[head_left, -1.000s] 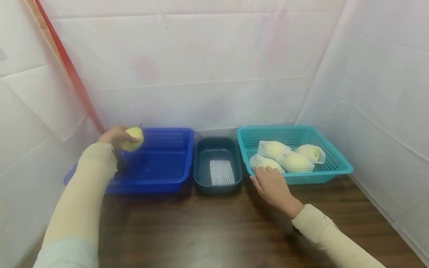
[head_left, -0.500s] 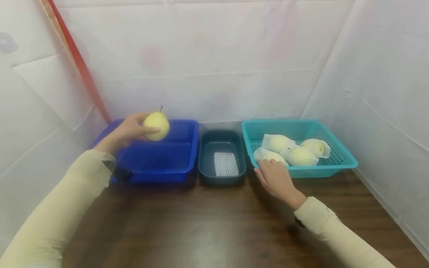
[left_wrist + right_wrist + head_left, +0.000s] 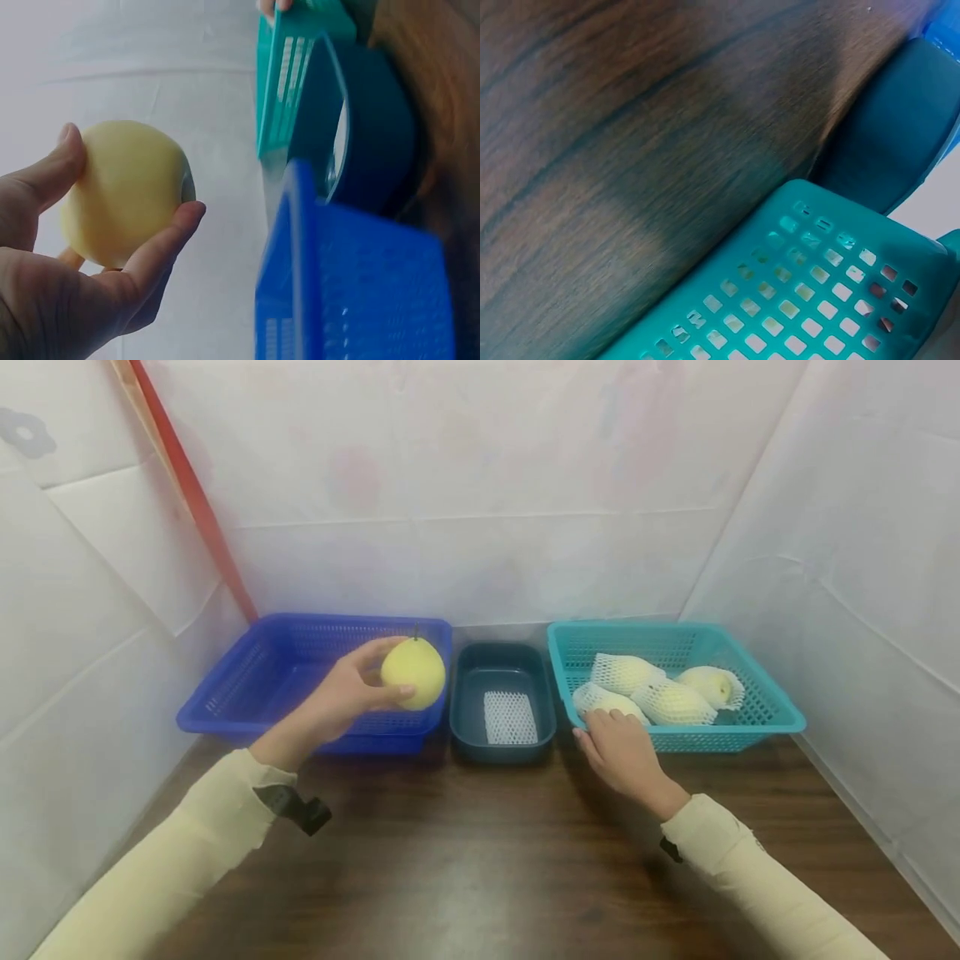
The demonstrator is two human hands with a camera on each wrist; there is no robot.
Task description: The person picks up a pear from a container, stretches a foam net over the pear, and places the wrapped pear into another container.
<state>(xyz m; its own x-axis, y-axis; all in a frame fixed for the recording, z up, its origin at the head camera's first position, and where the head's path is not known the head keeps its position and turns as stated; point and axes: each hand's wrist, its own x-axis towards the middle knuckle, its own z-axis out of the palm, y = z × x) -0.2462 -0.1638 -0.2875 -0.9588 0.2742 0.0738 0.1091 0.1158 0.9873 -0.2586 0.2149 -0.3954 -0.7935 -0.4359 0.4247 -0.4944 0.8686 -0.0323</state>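
Note:
A pale yellow pear [image 3: 414, 673], stem up, is held in my left hand [image 3: 330, 702] above the right end of the blue basket [image 3: 390, 743]. In the left wrist view, thumb and fingers grip the bare pear [image 3: 124, 191] from opposite sides. My right hand [image 3: 621, 756] holds the near left rim of the turquoise basket [image 3: 727, 742], fingers over the edge and thumb outside. Beside those fingers lie several pears [image 3: 675, 703] in white foam nets. The right wrist view shows mostly the perforated wall of the turquoise basket [image 3: 787, 307].
Between the two baskets stands a dark teal bin [image 3: 504, 670] with a flattened white foam net [image 3: 510, 718] in it. All three containers are on a brown wooden table [image 3: 465, 852]. White sheeting [image 3: 480, 560] closes off the back and both sides.
My left hand has carried the pear rightward from the left part of the blue basket to its right end. My right hand stays on the turquoise rim. The head view has shifted slightly.

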